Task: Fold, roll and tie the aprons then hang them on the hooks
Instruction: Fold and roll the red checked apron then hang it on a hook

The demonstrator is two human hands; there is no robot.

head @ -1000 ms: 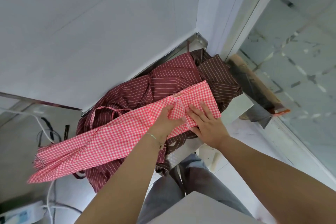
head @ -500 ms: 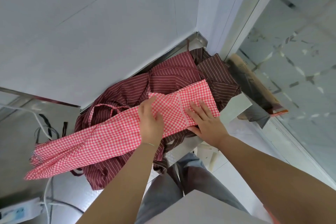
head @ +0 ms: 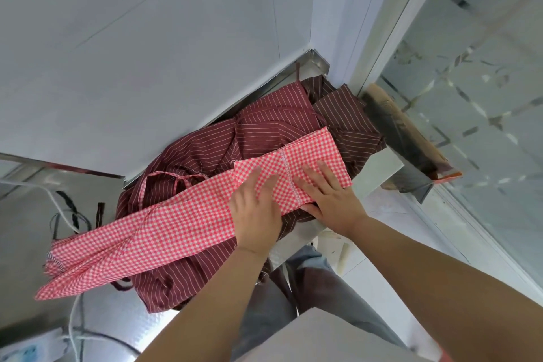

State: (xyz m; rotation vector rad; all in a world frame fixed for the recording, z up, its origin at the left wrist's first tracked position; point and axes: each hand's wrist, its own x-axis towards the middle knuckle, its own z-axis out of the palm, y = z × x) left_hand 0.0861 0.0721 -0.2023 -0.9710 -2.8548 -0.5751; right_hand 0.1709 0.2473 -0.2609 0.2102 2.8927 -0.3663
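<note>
While both palms lie flat, the red gingham apron [head: 176,232] stretches as a long folded strip from 8 o'clock to 2 o'clock across the heap of maroon striped aprons [head: 258,135] on the steel counter [head: 26,214]. Left hand [head: 255,211]: fingers straight, pressing the strip near its folded-over flap, gripping nothing. Right hand [head: 329,194]: fingers spread, flat on the end at 2 o'clock, thumb at the near edge. White cable [head: 58,203] at 9 o'clock of the heap. Glass door [head: 484,82] at 3 o'clock.
</note>
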